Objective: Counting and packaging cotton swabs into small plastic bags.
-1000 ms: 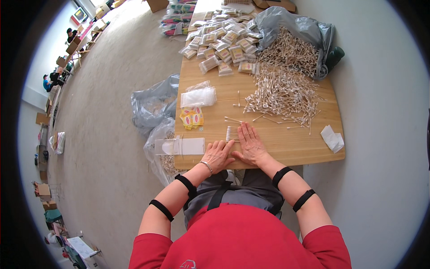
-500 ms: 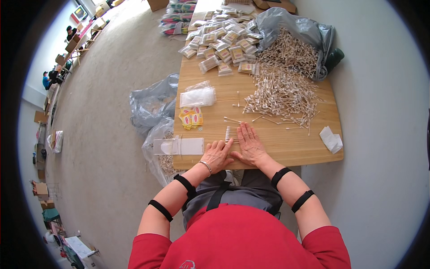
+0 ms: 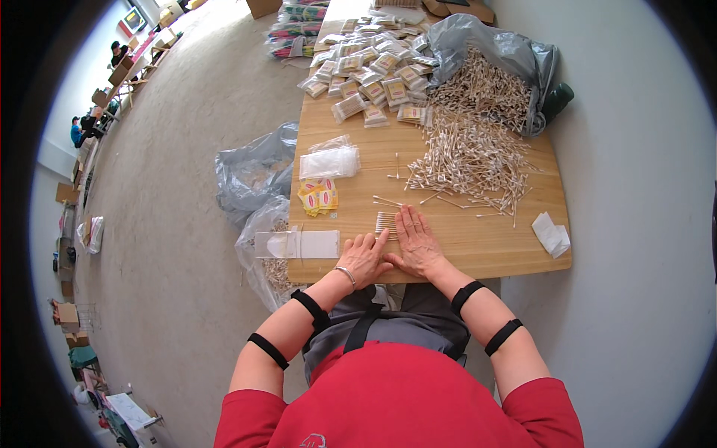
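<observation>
A row of cotton swabs [image 3: 385,223] lies side by side on the wooden table near its front edge. Flat over the right part of that row rests my right hand [image 3: 420,243], fingers straight and together, hiding part of the swabs. My left hand [image 3: 364,254] is at the row's left end, its index finger stretched out and touching the swabs, the other fingers loosely bent. Just left of it lies a flat clear-and-white plastic piece [image 3: 320,244]. Beyond are yellow printed cards [image 3: 320,196] and a stack of clear plastic sachets [image 3: 329,161].
A large heap of loose swabs [image 3: 470,160] spills from a grey plastic bag [image 3: 489,33]. Filled swab packets [image 3: 381,67] pile up at the far end. A folded white tissue [image 3: 550,234] lies at the right, by the wall. Plastic bags [image 3: 258,175] sit left of the table.
Almost nothing differs. Both hands stay on the row of swabs, with only a very slight shift of the fingers.
</observation>
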The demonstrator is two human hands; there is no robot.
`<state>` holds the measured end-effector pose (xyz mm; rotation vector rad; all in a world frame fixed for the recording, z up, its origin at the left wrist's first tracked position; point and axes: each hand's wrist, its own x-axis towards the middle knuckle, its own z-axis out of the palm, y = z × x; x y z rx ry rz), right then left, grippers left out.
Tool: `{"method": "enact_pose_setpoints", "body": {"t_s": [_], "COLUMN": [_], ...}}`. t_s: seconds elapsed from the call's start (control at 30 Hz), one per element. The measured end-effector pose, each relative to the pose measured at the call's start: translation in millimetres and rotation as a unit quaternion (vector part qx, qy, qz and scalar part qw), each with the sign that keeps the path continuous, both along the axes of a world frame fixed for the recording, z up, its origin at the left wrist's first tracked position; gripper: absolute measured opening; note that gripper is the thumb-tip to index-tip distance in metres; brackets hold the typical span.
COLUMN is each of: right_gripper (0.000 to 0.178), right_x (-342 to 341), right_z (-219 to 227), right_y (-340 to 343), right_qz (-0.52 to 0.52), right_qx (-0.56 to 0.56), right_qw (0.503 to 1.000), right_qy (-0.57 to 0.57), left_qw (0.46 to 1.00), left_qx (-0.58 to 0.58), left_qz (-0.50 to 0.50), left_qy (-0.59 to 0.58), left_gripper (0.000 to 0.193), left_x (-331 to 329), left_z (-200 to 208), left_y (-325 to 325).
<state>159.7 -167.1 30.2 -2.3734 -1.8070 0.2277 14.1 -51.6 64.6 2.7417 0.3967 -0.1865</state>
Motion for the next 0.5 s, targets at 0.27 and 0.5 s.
{"method": "enact_pose_setpoints", "body": {"t_s": [0.27, 0.5], "right_gripper": [0.1, 0.101], "right_x": [0.3, 0.0], "right_z": [-1.6, -4.1], "right_y": [-0.7, -0.2], "right_qz": [0.004, 0.0], "right_qx": [0.022, 0.014], "right_qw": [1.0, 1.0], "right_qy": [-0.006, -0.01], "left_qw": [1.0, 1.0], "left_qx": [0.01, 0.005], "left_qz": [0.003, 0.014], "left_qy": [-0.015, -0.006], "left_gripper": [0.075, 0.075], "left_x": [0.6, 4.0], "left_z": [-0.8, -0.8], "left_y": [-0.2, 0.0]}}
